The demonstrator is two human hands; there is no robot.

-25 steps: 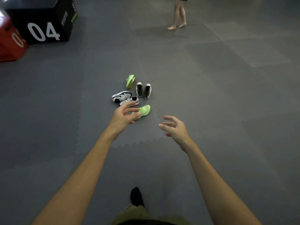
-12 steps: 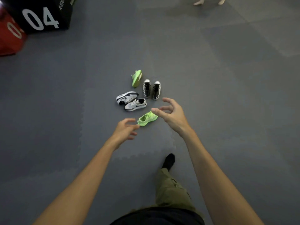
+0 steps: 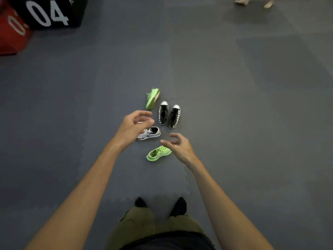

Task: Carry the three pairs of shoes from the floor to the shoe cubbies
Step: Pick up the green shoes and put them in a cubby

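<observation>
Three pairs of shoes lie on the grey foam floor. The black sneakers (image 3: 169,114) stand side by side. One neon green shoe (image 3: 152,98) lies on its side at the far end, the other green shoe (image 3: 158,153) lies nearest me. One white and black sneaker (image 3: 150,133) shows; its partner is mostly hidden behind my left hand (image 3: 133,127). That hand hovers open above the white pair, fingers curled. My right hand (image 3: 178,146) hangs open just above the near green shoe's toe. Neither hand holds anything. No shoe cubbies are in view.
A black box marked 04 (image 3: 52,11) and a red box (image 3: 10,35) stand at the far left. Another person's bare feet (image 3: 254,1) are at the top right. My own feet (image 3: 160,204) in dark socks stand on the mat below the shoes.
I have stepped closer and both feet now stand together. My left hand rose over the white sneakers and my right hand dropped back towards the near green shoe.
</observation>
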